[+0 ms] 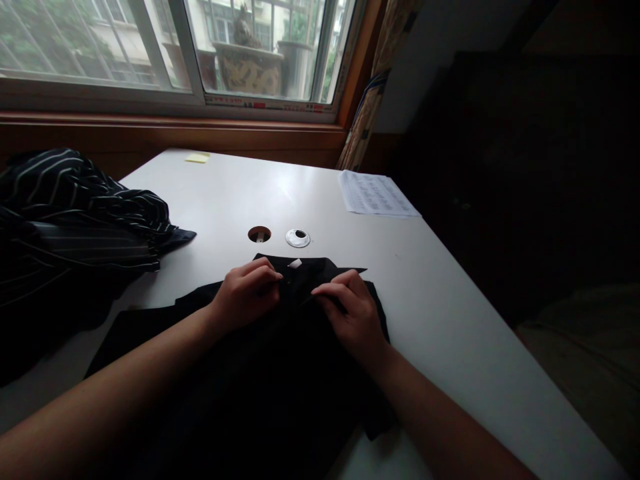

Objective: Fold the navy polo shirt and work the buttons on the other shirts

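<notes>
A black shirt (280, 373) lies spread on the white table (440, 320), its collar end pointing toward the window. My left hand (249, 290) pinches the dark cloth just left of the collar's middle. Opposite it, my right hand (351, 310) grips the cloth between thumb and forefinger on the right side of the collar. A small white label (295, 264) shows at the neck between both hands. Deep shadow hides most of the shirt's lower part and its folds.
Striped dark clothes (85, 213) are heaped at the left. Printed papers (377, 195) lie at the back right, a yellow sticky note (197, 157) at the back left. Beyond the collar are a round cable hole (259, 235) and its loose cover (298, 238). A window (260, 60) stands behind.
</notes>
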### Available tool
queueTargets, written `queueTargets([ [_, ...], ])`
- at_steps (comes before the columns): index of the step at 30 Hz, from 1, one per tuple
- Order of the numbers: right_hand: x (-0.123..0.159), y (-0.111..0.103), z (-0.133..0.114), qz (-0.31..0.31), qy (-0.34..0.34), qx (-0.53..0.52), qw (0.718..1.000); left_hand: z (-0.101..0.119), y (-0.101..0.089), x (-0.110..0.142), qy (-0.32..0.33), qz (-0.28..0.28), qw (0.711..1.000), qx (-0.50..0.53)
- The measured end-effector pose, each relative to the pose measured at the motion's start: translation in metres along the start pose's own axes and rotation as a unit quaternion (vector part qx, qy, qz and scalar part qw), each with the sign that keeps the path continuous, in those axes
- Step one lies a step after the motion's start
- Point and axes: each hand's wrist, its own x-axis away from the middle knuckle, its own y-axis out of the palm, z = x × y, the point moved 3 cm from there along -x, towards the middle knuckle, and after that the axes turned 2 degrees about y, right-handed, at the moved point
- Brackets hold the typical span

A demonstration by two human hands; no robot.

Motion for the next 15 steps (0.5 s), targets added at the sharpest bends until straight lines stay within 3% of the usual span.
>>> queueTargets([
  [5, 0.001, -0.001, 0.0, 0.005, 0.003, 0.014, 1.0, -0.009, 0.013, 0.005, -0.041, -0.187, 0.981, 0.036],
  [7, 0.001, -0.001, 0.0, 0.005, 0.0, 0.019, 1.0, -0.009, 0.014, 0.006, -0.059, -0.227, 0.971, 0.051],
  [9, 0.001, -0.001, 0.0, 0.009, -0.003, 0.026, 1.0, -0.006, 0.01, 0.002, -0.072, -0.223, 0.968, 0.088],
  [13, 0.0, -0.001, 0.0, 0.018, -0.004, 0.037, 0.999, 0.006, -0.005, -0.012, -0.076, -0.161, 0.97, 0.166],
  [15, 0.0, -0.001, 0.0, 0.022, -0.003, 0.044, 0.999, 0.014, -0.007, -0.019, -0.086, -0.178, 0.961, 0.192],
])
